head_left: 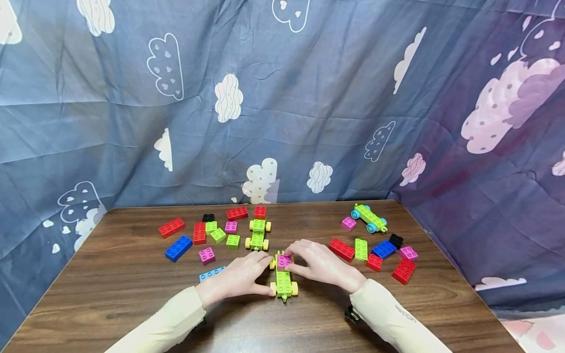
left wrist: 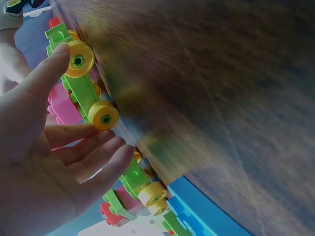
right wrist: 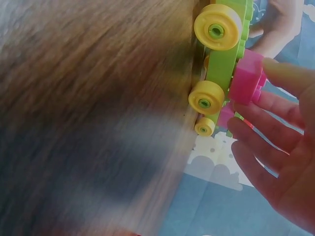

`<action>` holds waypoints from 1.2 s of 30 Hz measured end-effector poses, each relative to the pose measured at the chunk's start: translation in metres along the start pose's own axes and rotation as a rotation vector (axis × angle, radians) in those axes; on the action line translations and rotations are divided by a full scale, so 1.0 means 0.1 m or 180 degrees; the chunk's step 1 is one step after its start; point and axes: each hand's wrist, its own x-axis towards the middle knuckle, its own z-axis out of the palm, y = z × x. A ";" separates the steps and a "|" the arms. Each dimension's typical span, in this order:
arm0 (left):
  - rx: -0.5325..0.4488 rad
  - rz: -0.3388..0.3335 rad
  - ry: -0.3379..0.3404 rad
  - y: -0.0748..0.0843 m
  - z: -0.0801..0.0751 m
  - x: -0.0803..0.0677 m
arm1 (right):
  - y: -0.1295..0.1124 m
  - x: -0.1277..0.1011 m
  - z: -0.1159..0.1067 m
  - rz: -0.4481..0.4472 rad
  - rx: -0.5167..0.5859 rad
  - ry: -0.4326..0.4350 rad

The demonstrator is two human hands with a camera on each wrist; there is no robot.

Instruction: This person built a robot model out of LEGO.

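Observation:
A lime-green toy car base (head_left: 283, 284) with yellow wheels stands on the table between the two hands. My left hand (head_left: 238, 278) holds it from the left, thumb at the near wheel (left wrist: 79, 58) and index finger at the far wheel (left wrist: 104, 116). On the far end of the base sits a pink brick (right wrist: 246, 77), close against its studs. My right hand (head_left: 324, 264) pinches that brick from the right between thumb and fingers; its other fingers spread loosely. A light blue brick (left wrist: 204, 209) lies beside the left hand, partly hidden under it in the head view.
Beyond the hands stands a second green car base (head_left: 258, 236) with yellow wheels. Loose red, blue, green, pink and black bricks lie to the left, including a blue brick (head_left: 178, 248). More bricks lie at right, with a blue-wheeled car base (head_left: 370, 218). A cloud-print curtain (head_left: 282, 113) hangs behind.

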 end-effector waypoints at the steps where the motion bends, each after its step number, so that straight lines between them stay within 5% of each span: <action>1: 0.0003 0.0006 0.0005 0.00 0.00 0.00 | 0.00 0.00 0.00 0.0000 0.0011 0.0000; 19: 0.0107 0.0112 0.0127 0.01 0.03 -0.01 | -0.02 -0.02 0.05 0.0004 0.0202 0.0121; 36: 0.0016 0.0025 0.0026 0.01 0.01 0.00 | -0.05 0.01 0.03 -0.0072 0.0206 0.0166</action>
